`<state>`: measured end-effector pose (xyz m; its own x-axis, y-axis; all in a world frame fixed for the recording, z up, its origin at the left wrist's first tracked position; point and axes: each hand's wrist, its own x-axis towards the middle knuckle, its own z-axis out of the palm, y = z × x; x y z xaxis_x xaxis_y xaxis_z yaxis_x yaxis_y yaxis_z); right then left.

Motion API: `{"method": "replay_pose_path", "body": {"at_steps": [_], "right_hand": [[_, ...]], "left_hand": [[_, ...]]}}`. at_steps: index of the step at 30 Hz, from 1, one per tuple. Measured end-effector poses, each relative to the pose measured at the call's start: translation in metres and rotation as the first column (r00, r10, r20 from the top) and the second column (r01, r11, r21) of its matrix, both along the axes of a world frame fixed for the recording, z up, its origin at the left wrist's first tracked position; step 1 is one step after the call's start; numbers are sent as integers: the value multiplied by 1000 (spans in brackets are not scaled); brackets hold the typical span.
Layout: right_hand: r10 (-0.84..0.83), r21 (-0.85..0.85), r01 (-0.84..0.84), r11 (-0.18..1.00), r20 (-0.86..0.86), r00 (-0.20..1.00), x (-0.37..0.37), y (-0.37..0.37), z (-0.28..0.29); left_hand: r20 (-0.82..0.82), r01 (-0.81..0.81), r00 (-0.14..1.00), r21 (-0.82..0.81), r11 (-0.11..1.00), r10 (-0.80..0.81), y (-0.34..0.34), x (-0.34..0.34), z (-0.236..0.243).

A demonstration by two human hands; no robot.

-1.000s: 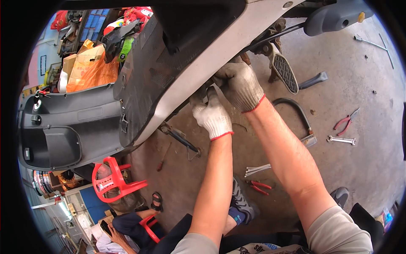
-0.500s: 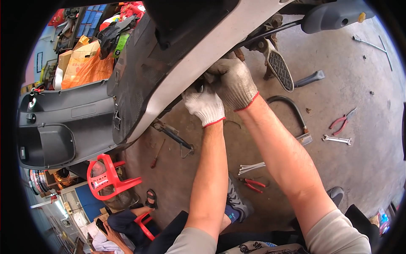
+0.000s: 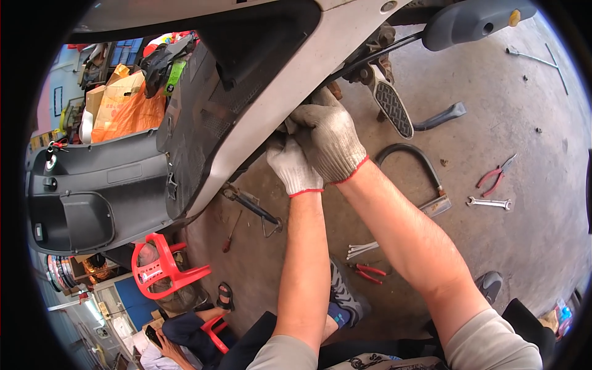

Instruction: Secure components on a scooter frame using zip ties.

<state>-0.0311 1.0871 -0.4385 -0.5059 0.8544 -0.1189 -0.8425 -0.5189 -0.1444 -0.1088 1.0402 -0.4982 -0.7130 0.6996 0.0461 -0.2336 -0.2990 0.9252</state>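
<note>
Both my hands, in knitted work gloves, reach beneath the pale side panel (image 3: 262, 120) of a scooter. My left hand (image 3: 291, 165), in a whiter glove, has its fingers bent up under the panel. My right hand (image 3: 333, 137), in a dirtier glove, is closed beside and above it, its fingertips at the panel's underside. What they hold is hidden. A footrest pedal (image 3: 393, 110) hangs to the right of them; a stand (image 3: 259, 213) is below left.
On the concrete floor lie a U-lock (image 3: 438, 179), pliers (image 3: 492, 179), a wrench (image 3: 487, 202), cable ties (image 3: 361, 248), red cutters (image 3: 370, 274) and a screwdriver (image 3: 228, 240). A red chair (image 3: 166, 271) stands at left; a person holding a phone (image 3: 151, 336) sits behind it.
My hands have moved slightly left along the underside of the panel, my right hand now overlapping more of my left. The view has shifted a little.
</note>
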Motion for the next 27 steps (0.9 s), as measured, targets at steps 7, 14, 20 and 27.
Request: {"method": "replay_pose_path", "body": {"at_steps": [7,14,20,27], "right_hand": [[-145,302,-67,951,628,765,26,-25,7],[-307,304,159,939,536,787,51,-23,21],[-117,76,93,993,447,887,47,-13,29],[-153,135,88,987,609,779,45,-10,31]], "left_hand": [[102,63,993,-75,995,-55,-9,-23,2],[34,-97,994,-150,984,104,3,10,22],[69,-18,997,-208,978,33,-2,-3,15],[129,7,992,-141,990,12,0,0,18]]}}
